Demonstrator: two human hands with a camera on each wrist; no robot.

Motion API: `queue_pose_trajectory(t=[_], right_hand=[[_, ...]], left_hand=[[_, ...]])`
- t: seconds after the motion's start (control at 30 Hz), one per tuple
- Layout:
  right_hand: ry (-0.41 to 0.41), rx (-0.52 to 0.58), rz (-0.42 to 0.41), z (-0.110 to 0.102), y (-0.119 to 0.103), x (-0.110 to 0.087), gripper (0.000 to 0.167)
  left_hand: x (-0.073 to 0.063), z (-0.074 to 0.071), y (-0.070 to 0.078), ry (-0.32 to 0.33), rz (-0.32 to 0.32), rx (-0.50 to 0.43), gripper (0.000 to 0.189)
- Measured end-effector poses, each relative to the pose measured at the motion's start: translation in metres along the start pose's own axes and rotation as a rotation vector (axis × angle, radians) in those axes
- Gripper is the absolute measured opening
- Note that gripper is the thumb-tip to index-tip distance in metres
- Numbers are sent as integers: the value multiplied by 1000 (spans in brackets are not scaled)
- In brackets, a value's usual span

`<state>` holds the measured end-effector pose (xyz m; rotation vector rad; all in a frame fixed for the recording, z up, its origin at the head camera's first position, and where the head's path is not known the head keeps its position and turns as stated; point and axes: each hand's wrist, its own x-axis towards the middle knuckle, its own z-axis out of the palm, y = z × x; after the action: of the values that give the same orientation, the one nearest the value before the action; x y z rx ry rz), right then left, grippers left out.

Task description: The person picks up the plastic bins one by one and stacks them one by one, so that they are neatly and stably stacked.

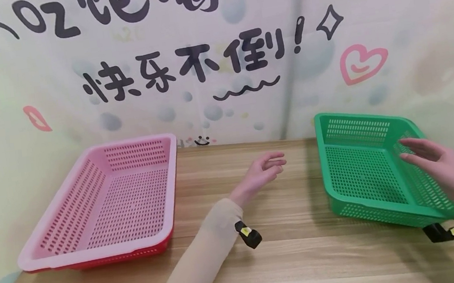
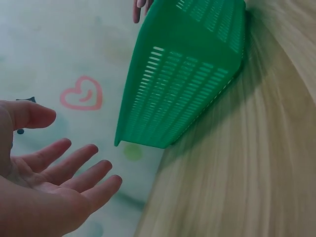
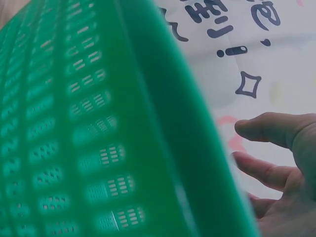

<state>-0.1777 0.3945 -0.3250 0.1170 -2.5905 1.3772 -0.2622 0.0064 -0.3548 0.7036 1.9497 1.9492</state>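
A green perforated plastic basket (image 1: 362,174) stands on the right of the wooden table. My left hand (image 1: 259,174) is held over the table to the basket's left, fingers spread and loosely extended, holding nothing. In the left wrist view that hand (image 2: 59,182) is palm up, apart from the green basket (image 2: 182,84). My right hand (image 1: 447,167) hovers at the basket's right rim, thumb and fingers parted. From the right wrist view, the right hand (image 3: 281,168) shows beyond the green rim (image 3: 168,108), which hides part of its lower fingers.
A pink perforated basket (image 1: 128,207) sits on the table's left, with a red basket (image 1: 155,247) showing beneath it. A printed cloth (image 1: 205,111) with dark lettering hangs behind the wooden table (image 1: 243,268). Black straps with cameras (image 1: 249,234) are on both wrists.
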Motion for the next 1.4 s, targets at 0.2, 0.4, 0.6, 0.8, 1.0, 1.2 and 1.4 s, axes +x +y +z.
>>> queue_pose_trajectory(t=[0.2,0.4,0.6,0.8,1.0,1.2,1.4], right_hand=[[9,-82,-3,-3,9,-4,56],[5,-124,15,-5,17,-3,59],[45,-68,-20,-10,26,-6,52],[155,-54,-9,-22,42,-15,50],[216,-28,29,-30,55,-26,46],[241,0,25,-36,83,-29,47],[182,-91,85,-37,103,-26,54]], left_hand=[[4,11,-10,2,-29,-11,46],[6,22,-18,18,-31,-1,45],[7,33,-22,26,-39,-46,46],[17,49,-27,27,-47,-138,50],[22,63,-33,14,-70,-149,52],[26,76,-32,4,-92,-150,54],[32,89,-30,4,-98,-188,56]])
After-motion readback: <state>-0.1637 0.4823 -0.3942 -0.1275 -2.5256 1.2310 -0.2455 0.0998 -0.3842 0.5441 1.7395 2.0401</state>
